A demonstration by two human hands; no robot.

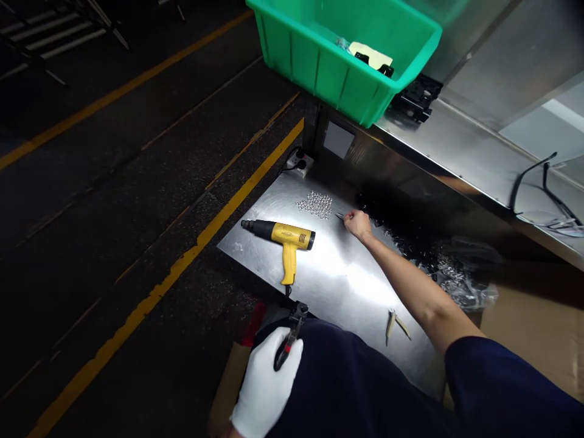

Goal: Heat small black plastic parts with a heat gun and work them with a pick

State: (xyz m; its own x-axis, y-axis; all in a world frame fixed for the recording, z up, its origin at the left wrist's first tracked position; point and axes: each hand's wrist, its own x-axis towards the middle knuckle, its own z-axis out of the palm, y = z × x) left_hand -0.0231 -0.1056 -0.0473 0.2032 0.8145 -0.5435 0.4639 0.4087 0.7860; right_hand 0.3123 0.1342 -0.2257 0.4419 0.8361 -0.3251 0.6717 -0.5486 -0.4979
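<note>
My left hand, in a white glove, is closed around dark-handled pliers with a red mark. At their far end, by the table's front edge, is a small black part; whether the jaws grip it is hard to see. My bare right hand reaches over the metal table and is closed on a slim, pointed metal tool. Its tip lies just right of a cluster of small shiny metal pieces. A yellow heat gun rests on the table, nozzle to the left.
Cream-handled pliers lie near the right forearm. Small black parts and a clear plastic bag line the table's back. Above, a shelf carries a green bin and eyeglasses. A power socket sits at the far corner.
</note>
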